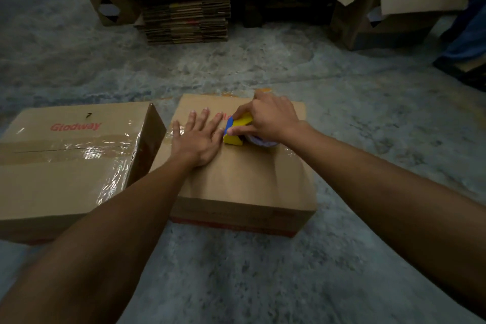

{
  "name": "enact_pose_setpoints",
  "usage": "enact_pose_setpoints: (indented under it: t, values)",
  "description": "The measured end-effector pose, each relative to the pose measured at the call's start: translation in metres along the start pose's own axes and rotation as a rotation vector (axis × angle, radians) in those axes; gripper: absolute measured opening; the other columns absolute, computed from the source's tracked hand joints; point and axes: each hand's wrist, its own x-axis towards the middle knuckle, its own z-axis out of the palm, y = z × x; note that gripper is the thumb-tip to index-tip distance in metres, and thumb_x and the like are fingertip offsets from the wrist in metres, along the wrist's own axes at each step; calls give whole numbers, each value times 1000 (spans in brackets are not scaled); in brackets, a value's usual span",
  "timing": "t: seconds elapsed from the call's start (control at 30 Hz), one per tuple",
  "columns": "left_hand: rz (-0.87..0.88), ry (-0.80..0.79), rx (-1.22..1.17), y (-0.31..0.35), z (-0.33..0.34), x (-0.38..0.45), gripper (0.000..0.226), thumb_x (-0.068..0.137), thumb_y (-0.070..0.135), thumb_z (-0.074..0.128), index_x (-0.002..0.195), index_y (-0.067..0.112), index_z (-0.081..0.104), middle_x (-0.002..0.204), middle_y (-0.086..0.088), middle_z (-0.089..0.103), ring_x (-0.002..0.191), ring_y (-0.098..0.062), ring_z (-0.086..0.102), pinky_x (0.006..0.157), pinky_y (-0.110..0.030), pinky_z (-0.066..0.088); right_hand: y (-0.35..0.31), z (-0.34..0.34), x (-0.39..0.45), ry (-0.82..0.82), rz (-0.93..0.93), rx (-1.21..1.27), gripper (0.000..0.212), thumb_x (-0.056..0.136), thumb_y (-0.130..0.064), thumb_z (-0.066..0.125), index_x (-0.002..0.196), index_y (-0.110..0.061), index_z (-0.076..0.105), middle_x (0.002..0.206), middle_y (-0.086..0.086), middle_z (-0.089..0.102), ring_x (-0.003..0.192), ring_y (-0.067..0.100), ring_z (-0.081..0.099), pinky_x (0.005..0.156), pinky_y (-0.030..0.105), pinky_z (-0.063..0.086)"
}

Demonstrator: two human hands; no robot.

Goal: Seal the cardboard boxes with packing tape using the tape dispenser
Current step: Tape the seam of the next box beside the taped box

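Two bare forearms are reaching in from the bottom corners of the view, lying nearest the camera, over a mottled grey concrete floor that is stretching open in front of, behind and to the right of the work.

On the left, a large cardboard box printed "Glodway" is sitting on the floor, its top seam already shining with clear tape and its left side running out of view. One side flap is standing up at its right edge, touching or nearly touching the neighbouring box. Just beside it, a smaller cardboard box is sitting in the middle, with open floor along its near and right edges.

Further back, a stack of flattened cardboard is rising at centre, and an open-flapped box is standing at the far right, both well apart from the hands.

The left hand is lying flat with fingers straight and spread, pressing on the smaller box's top near its left edge. Touching its fingers on the right, a yellow and blue tape dispenser is resting on the box top. The right hand is curling round the dispenser from above, gripping it.
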Motion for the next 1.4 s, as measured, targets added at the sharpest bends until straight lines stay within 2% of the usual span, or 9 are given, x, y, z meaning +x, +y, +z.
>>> enact_pose_setpoints:
  t: [0.17,0.3,0.47,0.57,0.73,0.93,1.1,1.2,1.4]
  values:
    - [8,-3,-17,-4,0,-1,56,96,62,8,149,51,-4,162,12,-8,150,-18,-10,117,-55,-6,25,-5,-13,-23,-1,-12,52,73,-78,55,114,-47,65,109,8,59,105,30,59,76,33,35]
    - [17,-18,-13,-4,-1,-1,56,96,62,8,150,50,-3,163,10,-8,150,-20,-9,117,-56,-6,77,-11,-46,-50,98,26,50,71,-78,56,112,-50,65,108,7,59,103,30,60,82,36,45]
    - [33,49,42,33,-7,4,57,98,55,16,153,39,10,164,0,1,150,-26,-1,118,-56,-3,74,-8,-54,9,90,-36,49,74,-76,55,114,-49,64,110,6,56,109,28,55,86,37,38]
    - [177,-10,53,81,3,7,54,97,59,9,149,50,3,163,7,-4,150,-22,-6,116,-59,-6,72,-9,-50,41,95,-67,52,72,-77,55,112,-47,66,111,6,58,109,29,57,87,39,39]
    - [132,-13,34,88,10,11,55,93,66,7,146,57,-4,162,12,-9,150,-20,-9,114,-61,-4,74,-6,-48,24,81,-51,51,72,-76,56,113,-46,66,115,7,58,111,29,56,87,38,37]
    - [156,1,32,86,9,11,57,91,70,8,146,57,-3,163,12,-7,150,-20,-7,115,-60,-4,137,-3,-87,5,161,129,50,70,-78,58,111,-49,65,95,0,48,98,27,59,75,32,37]
    - [147,-35,43,86,8,14,58,91,70,8,146,57,-3,163,11,-8,150,-22,-7,114,-63,-3,161,10,-112,37,178,136,51,71,-77,55,114,-50,63,96,1,49,94,25,57,76,33,38]
    - [131,-17,118,106,3,16,60,92,66,10,149,50,3,164,4,-2,150,-28,0,112,-66,-1,162,16,-115,50,180,137,52,73,-76,55,117,-49,61,98,3,49,95,26,56,79,35,41]
    - [240,-57,42,160,17,8,61,85,77,6,142,61,-9,162,11,-14,148,-30,-15,103,-75,-9,165,21,-113,47,205,158,50,73,-75,57,116,-49,60,104,8,55,98,30,58,76,35,41]
